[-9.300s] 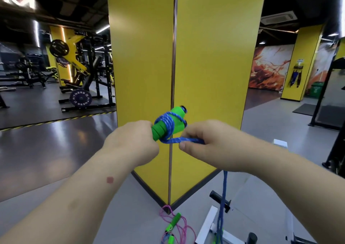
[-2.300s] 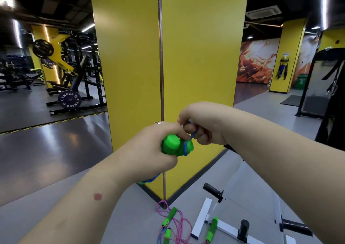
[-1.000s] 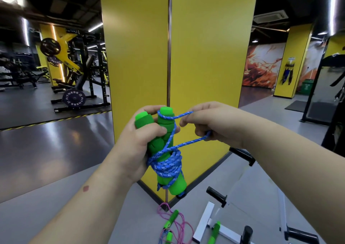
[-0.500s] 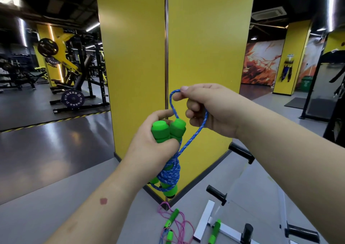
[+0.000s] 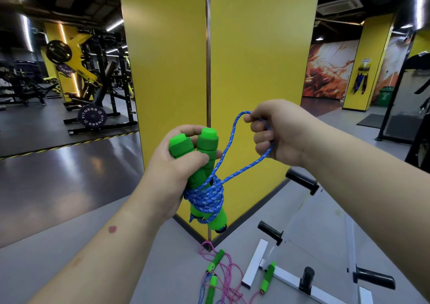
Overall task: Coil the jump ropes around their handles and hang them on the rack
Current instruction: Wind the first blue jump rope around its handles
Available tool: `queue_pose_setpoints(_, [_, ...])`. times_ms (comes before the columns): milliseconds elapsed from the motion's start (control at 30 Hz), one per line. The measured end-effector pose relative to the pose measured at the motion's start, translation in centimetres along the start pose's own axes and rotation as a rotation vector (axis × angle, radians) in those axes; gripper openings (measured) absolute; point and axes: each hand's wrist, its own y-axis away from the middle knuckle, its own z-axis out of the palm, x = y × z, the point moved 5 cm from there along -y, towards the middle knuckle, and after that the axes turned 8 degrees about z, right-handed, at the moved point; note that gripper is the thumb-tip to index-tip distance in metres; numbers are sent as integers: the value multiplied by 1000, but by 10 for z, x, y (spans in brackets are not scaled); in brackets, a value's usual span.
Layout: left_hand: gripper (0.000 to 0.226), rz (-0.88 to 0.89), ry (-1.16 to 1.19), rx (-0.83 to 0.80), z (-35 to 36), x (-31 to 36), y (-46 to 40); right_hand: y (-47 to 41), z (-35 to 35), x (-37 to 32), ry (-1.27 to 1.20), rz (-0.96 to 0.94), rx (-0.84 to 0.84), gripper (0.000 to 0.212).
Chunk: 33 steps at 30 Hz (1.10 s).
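Blue rope nearly wrapped up
left hand (image 5: 173,171) grips both green handles (image 5: 202,161); right hand (image 5: 277,132) pinches the blue rope (image 5: 210,193) loop, just right.

Weight plate (image 5: 92,117), dark disc leaning on the black rack at left: white lettering around its rim reads "FITNESS" twice; small numerals between the words look like "25" but are too small to confirm.
Upper weight plate (image 5: 65,68), dark disc on the yellow machine arm: faint white rim lettering, not legible.
Wall sign (image 5: 364,60), small pale panel on the far yellow pillar at right: markings present, too small to read.
Green bin (image 5: 385,96), beside that pillar: a pale patch on its front, unreadable.
Green foam handles (image 5: 202,150), held in the foreground: no print visible.
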Motion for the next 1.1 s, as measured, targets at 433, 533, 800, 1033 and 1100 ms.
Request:
queue_pose_setpoints(433, [34,28,-71,-41,8,-1,4,8,7,-3,96,-82,0,17])
queue_pose_setpoints(533, [36,40,-64,-38,7,-2,4,9,9,-2,72,-56,-12,15])
queue_pose_setpoints(800, [35,37,-100,-88,8,-1,8,8,12,1,176,-71,-20,11])
queue_pose_setpoints(1033, [25,49,-377,-259,12,2,14,9,18,7,329,-66,-79,16])
queue_pose_setpoints(1100, [27,38,-430,-269,14,0,15,12,24,6,413,-115,-121,17])
